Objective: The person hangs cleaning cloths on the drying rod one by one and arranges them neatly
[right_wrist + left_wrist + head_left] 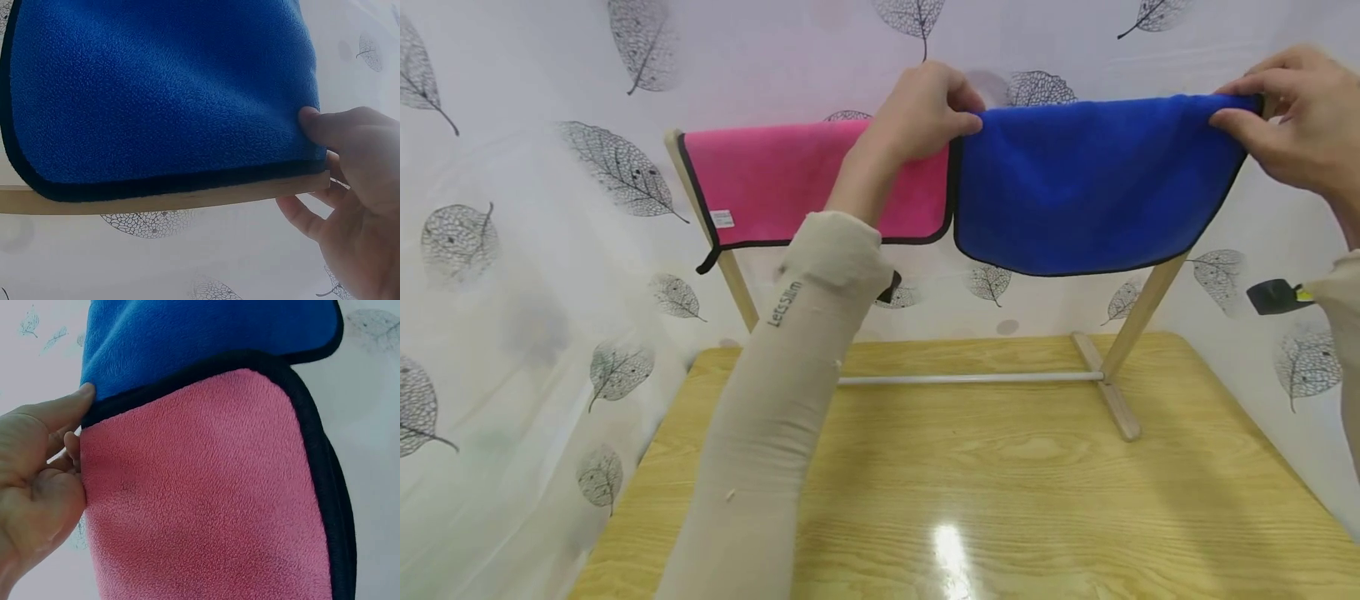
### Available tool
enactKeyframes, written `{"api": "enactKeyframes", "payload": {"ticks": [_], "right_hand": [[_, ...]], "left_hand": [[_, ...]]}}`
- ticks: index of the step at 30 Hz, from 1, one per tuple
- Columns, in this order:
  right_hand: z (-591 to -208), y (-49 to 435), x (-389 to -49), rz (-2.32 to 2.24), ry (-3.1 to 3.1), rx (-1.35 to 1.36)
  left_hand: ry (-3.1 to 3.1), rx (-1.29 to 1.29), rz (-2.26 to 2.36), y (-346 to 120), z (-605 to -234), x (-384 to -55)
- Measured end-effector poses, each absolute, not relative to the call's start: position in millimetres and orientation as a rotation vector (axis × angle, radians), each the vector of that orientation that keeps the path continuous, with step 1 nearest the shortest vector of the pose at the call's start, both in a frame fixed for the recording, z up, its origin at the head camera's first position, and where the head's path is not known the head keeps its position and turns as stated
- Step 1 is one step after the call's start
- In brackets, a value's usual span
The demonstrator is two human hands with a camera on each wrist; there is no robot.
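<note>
A blue towel (1097,183) with black edging hangs folded over the top of a wooden rack (1142,308). My left hand (925,112) pinches its upper left corner, where it meets a pink towel (775,183) draped on the rack's left half. At the upper right corner my right hand (1307,117) pinches the blue cloth between thumb and fingers, beside the rack's end post. In the left wrist view, the left thumb lies on the blue towel (206,331) just above the pink one (206,487). The right wrist view has the right thumb on the blue towel (169,94). The rack's top bar is hidden under the cloths.
The rack stands on a wood-grain table (1000,483), with a white lower rod (970,378) and a wooden foot (1108,387) at the right. Behind hangs a pale curtain (535,250) printed with dark leaves. A white label (722,218) shows on the pink towel.
</note>
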State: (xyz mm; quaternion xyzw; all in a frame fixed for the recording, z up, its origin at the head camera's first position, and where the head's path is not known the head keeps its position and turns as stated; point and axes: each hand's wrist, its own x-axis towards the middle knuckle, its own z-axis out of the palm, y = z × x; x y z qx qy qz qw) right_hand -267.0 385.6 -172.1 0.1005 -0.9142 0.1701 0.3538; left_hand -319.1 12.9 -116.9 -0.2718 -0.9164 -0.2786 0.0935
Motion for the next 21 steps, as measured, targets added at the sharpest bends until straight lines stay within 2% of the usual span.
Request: {"api": "enactKeyframes", "payload": {"ticks": [15,21], "right_hand": [[-171.0,384.1,-270.0,0.436,-2.315,0.256],[-170.1,379.7,-264.9,0.438,-2.344,0.194]], "left_hand": [[-2.614,-0.682,-0.802,20.7,-123.0,-319.8],[-2.631,-0.788,-0.734,19.0,-121.9,-323.0]]}}
